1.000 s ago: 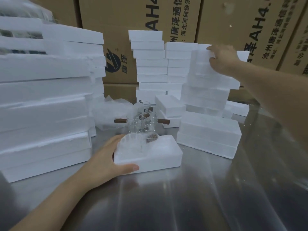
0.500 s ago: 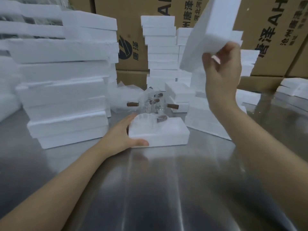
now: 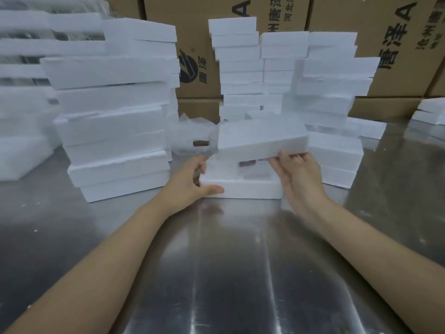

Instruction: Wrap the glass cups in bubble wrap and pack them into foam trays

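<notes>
Right hand (image 3: 297,175) grips the upper foam tray (image 3: 262,138) above the lower foam tray (image 3: 240,188); left hand (image 3: 190,183) grips the lower tray's left end.

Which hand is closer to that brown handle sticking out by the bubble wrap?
Left. The left hand sits just below the brown handle, gripping the bottom tray; the right hand is farther right, holding the upper foam piece.
</notes>
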Demonstrator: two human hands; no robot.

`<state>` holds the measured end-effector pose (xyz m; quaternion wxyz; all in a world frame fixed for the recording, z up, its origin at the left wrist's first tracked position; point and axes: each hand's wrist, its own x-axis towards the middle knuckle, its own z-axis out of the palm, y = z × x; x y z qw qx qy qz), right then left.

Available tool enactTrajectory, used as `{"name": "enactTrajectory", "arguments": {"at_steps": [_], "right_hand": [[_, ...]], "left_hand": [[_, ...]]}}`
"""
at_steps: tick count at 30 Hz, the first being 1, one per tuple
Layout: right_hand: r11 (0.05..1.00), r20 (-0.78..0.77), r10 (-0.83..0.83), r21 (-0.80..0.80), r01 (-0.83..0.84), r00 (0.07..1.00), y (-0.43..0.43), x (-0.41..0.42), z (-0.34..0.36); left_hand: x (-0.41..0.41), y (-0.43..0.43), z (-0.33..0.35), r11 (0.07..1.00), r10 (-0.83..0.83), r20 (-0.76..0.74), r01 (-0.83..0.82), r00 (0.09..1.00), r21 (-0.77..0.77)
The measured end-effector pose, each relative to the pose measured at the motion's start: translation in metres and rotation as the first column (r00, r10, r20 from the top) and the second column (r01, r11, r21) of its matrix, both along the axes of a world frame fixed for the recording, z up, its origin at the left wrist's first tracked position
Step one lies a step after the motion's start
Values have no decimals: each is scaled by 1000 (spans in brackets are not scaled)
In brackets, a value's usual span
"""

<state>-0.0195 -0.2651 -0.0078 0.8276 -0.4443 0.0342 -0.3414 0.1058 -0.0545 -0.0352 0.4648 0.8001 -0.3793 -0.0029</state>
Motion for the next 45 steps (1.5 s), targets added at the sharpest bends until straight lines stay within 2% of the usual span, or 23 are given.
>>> {"name": "enactTrajectory", "arguments": {"at_steps": [3, 5, 8, 10, 12, 15, 18, 23, 24, 26, 28, 32, 37, 45], "right_hand": [[996, -2, 73, 56, -72, 997, -5, 2, -4], [993, -12, 110, 42, -110, 994, -5, 3, -5], [990, -1, 127, 60, -126, 992, -6, 4, -5], [988, -6, 117, 100, -116, 993, -8, 4, -4], [984, -9, 132, 120, -130, 991, -10, 4, -3], [974, -37, 215, 74, -212, 976, -7, 4, -4], [971, -104, 238, 1, -239, 966, -5, 3, -1], [953, -198, 184, -203, -224, 963, -15, -2, 2], [929, -217, 127, -316, -192, 968, -15, -3, 2], [795, -262, -53, -596, -118, 964, -16, -3, 3], [698, -282, -162, -711, -92, 946, -18, -2, 3], [713, -358, -211, -693, -107, 910, -25, 2, -5], [722, -353, -113, -671, -167, 929, -32, -2, -8], [625, -284, -102, -764, -160, 953, -37, -5, -8]], "left_hand": [[-1, -1, 2, 998, -18, 200, 5, 980, 67], [-2, -2, 4, 991, -27, 364, -23, 931, 134], [-3, -1, 4, 977, -7, 427, -86, 904, 197], [-7, -1, 9, 989, 78, 364, -119, 928, 90], [-12, -4, 14, 981, 173, 257, -143, 951, -131], [-19, -9, 20, 960, 111, 41, -97, 993, -261], [-20, -13, 17, 962, 35, -46, -46, 998, -271], [-13, -10, 12, 955, 12, -43, -25, 999, -297], [-13, -10, 12, 955, 6, -38, -17, 999, -297], [-15, -11, 12, 951, -3, -42, -10, 999, -311], [-17, -11, 12, 954, -6, -44, -7, 999, -300], [-16, -9, 12, 964, -22, -67, 3, 997, -266], [-15, -6, 16, 961, -17, -94, -9, 995, -277], [-13, 2, 19, 974, -112, -150, 78, 982, -214]]}}
